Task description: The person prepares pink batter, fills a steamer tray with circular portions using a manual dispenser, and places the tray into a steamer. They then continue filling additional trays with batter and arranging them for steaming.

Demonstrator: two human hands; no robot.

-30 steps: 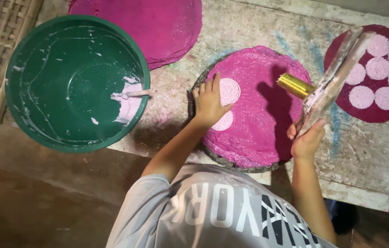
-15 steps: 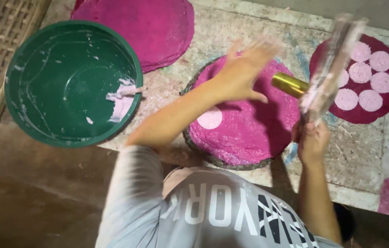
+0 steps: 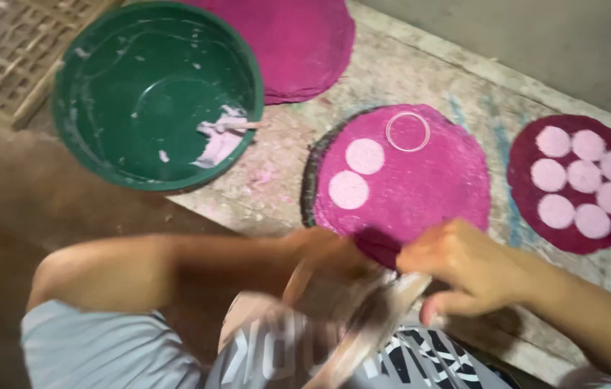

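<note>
A worn, pale counter (image 3: 421, 79), scuffed and smeared with pink and blue, is seen against a plain grey wall (image 3: 536, 43), with a woven bamboo panel (image 3: 2, 57) at the upper left and brown floor (image 3: 24, 216) below.

Left hand (image 3: 330, 263) & right hand (image 3: 457, 270) motion-blurred; pale bag-like thing (image 3: 363, 317) between fingers too smeared to ID. Grip unclear. Woven tray (image 3: 10, 65) cut by edge.

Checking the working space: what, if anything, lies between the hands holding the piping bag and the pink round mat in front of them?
Nothing visible. Both hands, left hand and right hand, grip the blurred piping bag at the near edge of the pink round mat; no object lies between.
</note>
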